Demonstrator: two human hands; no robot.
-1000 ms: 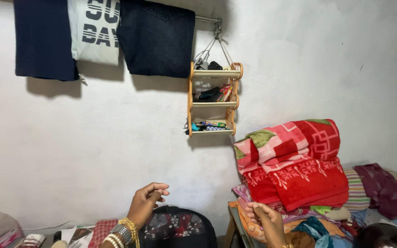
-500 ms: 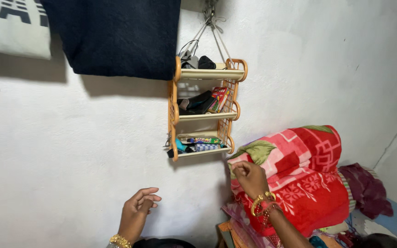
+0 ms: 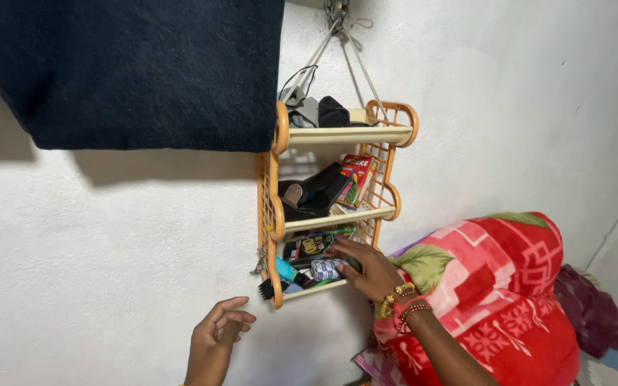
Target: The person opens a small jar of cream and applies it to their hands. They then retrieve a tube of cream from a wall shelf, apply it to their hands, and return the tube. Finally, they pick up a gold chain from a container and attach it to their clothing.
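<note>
Right hand (image 3: 368, 270) now inside hanging rack's (image 3: 278, 214) bottom shelf.

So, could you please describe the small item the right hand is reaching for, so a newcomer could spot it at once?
Find the orange-and-cream three-tier plastic rack hanging on the white wall. On its bottom tier, the right hand touches a small blue-and-white patterned packet. It lies right of a teal tube and a black-bristled brush.
</note>
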